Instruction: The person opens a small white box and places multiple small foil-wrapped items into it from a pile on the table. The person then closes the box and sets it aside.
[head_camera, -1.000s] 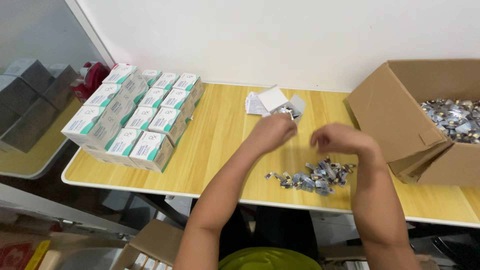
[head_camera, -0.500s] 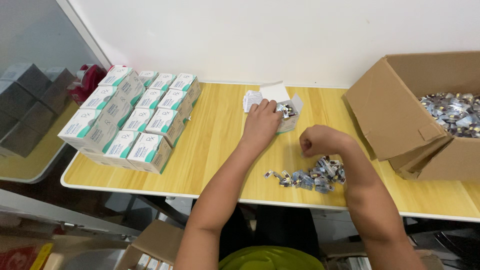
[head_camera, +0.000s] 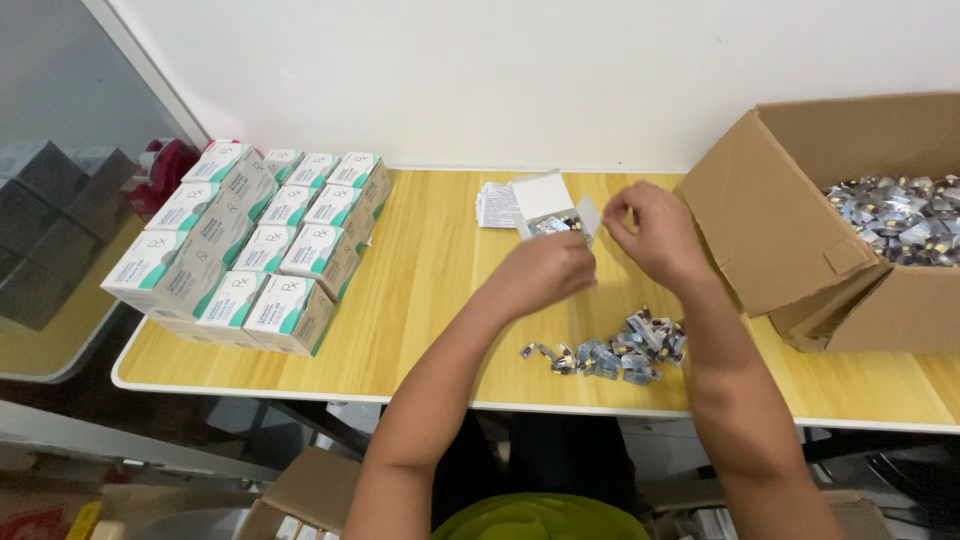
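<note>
both hands meet over the small open carton (head_camera: 553, 208), which stands near the back middle of the yellow wooden table (head_camera: 440, 290), just beside a white folded leaflet (head_camera: 496, 206). the left hand (head_camera: 548, 272) is curled on the carton's near side, fingers bent around its front; how firmly it grips cannot be told, since the knuckles hide the contact. the right hand (head_camera: 655, 232) comes in from the right with fingertips pinched at the carton's open flap, seemingly on a small item, though the item itself is too small to make out. the carton lies directly ahead of both hands, its mouth tilted up and to the right, so the right hand is the nearer one to the opening. the loose pile of foil packets (head_camera: 612, 353) sits on the table just this side of the hands, beneath the right forearm. stacked white and green boxes (head_camera: 250, 245) stand well apart to the left; a large cardboard box (head_camera: 800, 230) of more packets stands at the right.
</note>
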